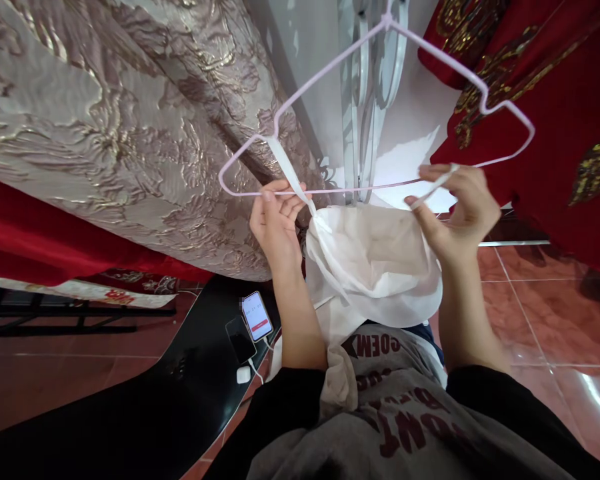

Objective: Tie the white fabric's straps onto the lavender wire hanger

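Note:
A pale pink wire hanger hangs in front of me, its hook at the top. A thin white garment droops below its bottom bar. My left hand pinches the garment's left strap against the bar, fingers closed. My right hand holds the other white strap between thumb and fingers, just under the bar's right part.
A beige and gold brocade dress hangs at the left, red embroidered garments at the right. A black bench below holds two phones and a white charger. A metal rack post stands behind. The floor is red tile.

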`<state>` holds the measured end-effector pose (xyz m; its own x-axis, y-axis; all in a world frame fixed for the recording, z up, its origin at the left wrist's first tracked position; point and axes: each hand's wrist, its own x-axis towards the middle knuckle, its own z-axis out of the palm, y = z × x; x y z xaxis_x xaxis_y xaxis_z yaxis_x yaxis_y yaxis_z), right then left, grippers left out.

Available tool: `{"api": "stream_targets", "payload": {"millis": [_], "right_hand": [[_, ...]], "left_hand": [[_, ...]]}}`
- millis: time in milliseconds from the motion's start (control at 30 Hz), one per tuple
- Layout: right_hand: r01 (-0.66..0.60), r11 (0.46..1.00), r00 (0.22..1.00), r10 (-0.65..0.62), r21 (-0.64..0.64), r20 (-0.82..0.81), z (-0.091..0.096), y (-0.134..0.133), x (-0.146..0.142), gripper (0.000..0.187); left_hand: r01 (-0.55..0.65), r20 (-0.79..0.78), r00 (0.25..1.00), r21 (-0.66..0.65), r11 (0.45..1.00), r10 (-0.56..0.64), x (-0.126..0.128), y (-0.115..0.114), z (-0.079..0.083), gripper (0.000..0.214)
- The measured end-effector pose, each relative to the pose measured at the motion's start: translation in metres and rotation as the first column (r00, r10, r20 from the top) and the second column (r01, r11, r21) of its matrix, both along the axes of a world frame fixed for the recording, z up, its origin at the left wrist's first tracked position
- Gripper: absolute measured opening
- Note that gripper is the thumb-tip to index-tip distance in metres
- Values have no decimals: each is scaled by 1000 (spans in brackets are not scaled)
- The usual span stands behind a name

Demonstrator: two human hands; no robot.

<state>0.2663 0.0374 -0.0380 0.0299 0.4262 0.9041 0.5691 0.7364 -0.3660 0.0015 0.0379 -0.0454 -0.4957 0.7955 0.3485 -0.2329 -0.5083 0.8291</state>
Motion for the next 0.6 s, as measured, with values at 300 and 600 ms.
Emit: {"api": "stream_targets", "payload": {"millis": [300, 600], "right_hand": [[-26, 981, 988, -4, -194, -153, 23, 14, 96, 37], [71, 959, 969, -2, -273, 245, 94, 11, 65, 30]], "left_hand": [[17, -44, 999, 68, 998, -14, -6, -7, 8, 48], [0, -73, 997, 20, 1000, 1, -5, -6, 3, 55]]}}
